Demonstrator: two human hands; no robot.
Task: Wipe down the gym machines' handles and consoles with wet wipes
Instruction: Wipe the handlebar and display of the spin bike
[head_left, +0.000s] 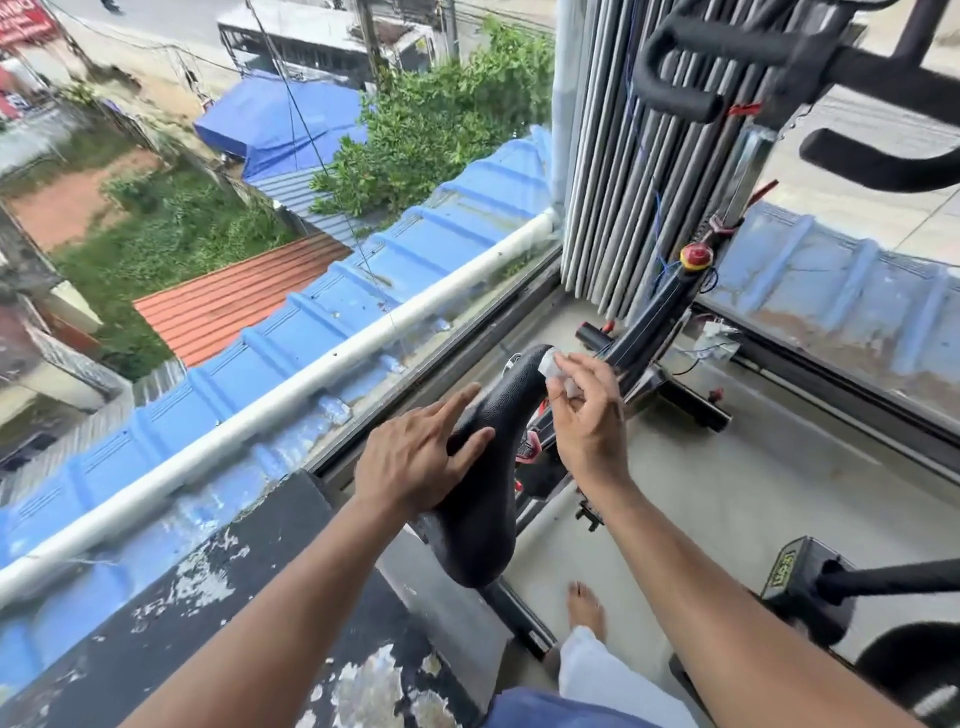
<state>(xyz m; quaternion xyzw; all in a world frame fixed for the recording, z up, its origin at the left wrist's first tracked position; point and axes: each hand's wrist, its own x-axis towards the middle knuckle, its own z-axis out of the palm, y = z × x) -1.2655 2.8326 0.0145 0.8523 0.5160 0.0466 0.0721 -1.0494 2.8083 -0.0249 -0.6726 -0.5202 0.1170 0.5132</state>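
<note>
While hands (415, 457) steady saddle (498, 415), wipe (558, 371) rides its nose

1. A pale grey concrete floor (727, 493) spreads below and to the right of the grip, in even daylight.
2. Large glass window panes in dark frames (467, 332) meet in a corner just beyond the grip.
3. Gathered grey vertical blinds (608, 171) hang in that corner, above the grip.
4. Outside, left of the grip, a long white pipe (291, 400) crosses a blue corrugated metal roof (332, 317).
5. Farther left lie an orange-red ribbed roof (244, 296), a blue tarpaulin canopy (280, 124), a green leafy tree (441, 119) and grass.
6. A black ledge with peeling paint (208, 613) runs below the grip, on the near left.
</note>
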